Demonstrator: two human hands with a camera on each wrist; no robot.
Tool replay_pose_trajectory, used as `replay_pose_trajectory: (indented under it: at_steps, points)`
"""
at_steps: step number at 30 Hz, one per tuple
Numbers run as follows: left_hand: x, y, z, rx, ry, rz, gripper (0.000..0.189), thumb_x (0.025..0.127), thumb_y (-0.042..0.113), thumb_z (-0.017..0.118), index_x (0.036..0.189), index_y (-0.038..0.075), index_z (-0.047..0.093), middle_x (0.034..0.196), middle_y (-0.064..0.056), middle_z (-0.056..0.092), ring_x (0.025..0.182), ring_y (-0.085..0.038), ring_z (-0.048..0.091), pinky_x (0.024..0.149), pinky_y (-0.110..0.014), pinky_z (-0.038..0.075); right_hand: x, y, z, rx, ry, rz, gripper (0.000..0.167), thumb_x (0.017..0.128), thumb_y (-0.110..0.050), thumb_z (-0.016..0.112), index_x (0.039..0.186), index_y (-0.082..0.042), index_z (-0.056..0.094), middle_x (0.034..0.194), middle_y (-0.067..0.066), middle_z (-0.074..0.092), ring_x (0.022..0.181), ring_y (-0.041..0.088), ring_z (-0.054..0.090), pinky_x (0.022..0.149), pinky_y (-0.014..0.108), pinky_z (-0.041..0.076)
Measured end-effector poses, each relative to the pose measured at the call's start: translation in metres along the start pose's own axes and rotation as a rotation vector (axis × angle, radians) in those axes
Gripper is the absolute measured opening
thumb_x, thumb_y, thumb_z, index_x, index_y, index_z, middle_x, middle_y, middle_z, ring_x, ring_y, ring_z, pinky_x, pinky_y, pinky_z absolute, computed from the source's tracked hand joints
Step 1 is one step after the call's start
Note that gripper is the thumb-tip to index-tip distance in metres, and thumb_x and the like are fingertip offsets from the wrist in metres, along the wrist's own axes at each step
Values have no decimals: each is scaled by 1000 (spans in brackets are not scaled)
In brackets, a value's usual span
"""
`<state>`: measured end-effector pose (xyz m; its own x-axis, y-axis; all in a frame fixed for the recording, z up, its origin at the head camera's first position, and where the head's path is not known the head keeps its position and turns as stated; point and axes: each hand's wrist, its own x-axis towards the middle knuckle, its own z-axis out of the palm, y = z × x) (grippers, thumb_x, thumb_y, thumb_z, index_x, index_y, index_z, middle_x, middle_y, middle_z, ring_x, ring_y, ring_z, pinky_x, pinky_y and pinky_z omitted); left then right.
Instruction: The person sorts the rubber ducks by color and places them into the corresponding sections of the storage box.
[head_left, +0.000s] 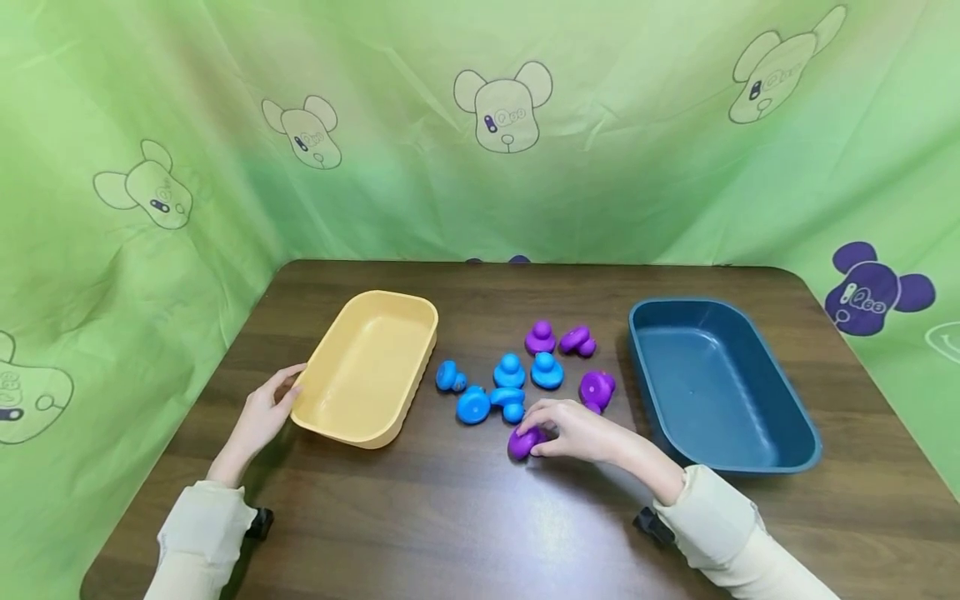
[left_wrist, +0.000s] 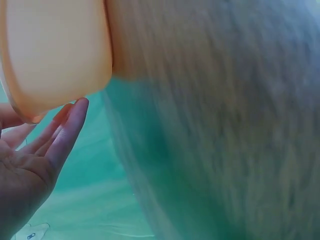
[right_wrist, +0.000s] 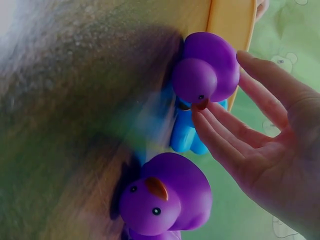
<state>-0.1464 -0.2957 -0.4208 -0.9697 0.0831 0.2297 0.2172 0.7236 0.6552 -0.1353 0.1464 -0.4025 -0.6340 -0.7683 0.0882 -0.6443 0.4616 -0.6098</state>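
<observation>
A purple rubber duck (head_left: 523, 444) sits on the table at the near side of the group, and my right hand (head_left: 566, 429) pinches it between thumb and fingers. In the right wrist view this duck (right_wrist: 220, 65) has fingertips at its body and by its orange beak. Another purple duck (right_wrist: 170, 200) lies below it there. My left hand (head_left: 262, 417) is at the left side of the yellow basin (head_left: 427, 367), its fingertips touching the rim. From the left wrist view, the fingers (left_wrist: 72, 125) look straight and lie against the basin's outer wall.
Several blue ducks (head_left: 473, 406) cluster mid-table, left of my right hand. Three more purple ducks (head_left: 597, 389) lie behind and right of them. A dark blue basin (head_left: 772, 371) stands at the right. A green printed curtain (head_left: 510, 200) hangs around the brown table (head_left: 450, 533).
</observation>
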Motion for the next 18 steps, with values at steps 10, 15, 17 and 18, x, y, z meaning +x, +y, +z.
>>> replay_pose_trajectory:
  at_steps: [10,15,17,18]
  points:
    - [-2,0,0,-79,-11,-25,32,89,5,48,120,-1,49,88,-19,60,72,1,51,63,-19,41,2,4,5,22,19,-70,16,77,-11,66,92,-6,65,92,4,59,85,14,56,72,26,46]
    - [-1,-1,0,-99,-12,-42,32,89,4,48,121,0,49,88,-19,60,72,1,51,64,-18,40,4,9,6,41,41,-113,15,78,-15,66,92,-7,65,91,2,58,83,9,55,70,23,46]
    - [-1,-2,0,-111,-14,-40,32,90,5,47,121,0,49,88,-20,60,72,2,51,64,-18,40,5,9,7,51,30,-81,15,78,-12,65,92,-7,65,91,2,58,83,10,55,71,23,47]
    - [-2,-2,1,-117,-11,-39,32,90,5,48,121,0,49,88,-19,60,72,2,51,64,-18,40,5,3,5,54,21,-38,15,76,-9,66,90,-5,65,91,3,58,83,11,56,72,25,47]
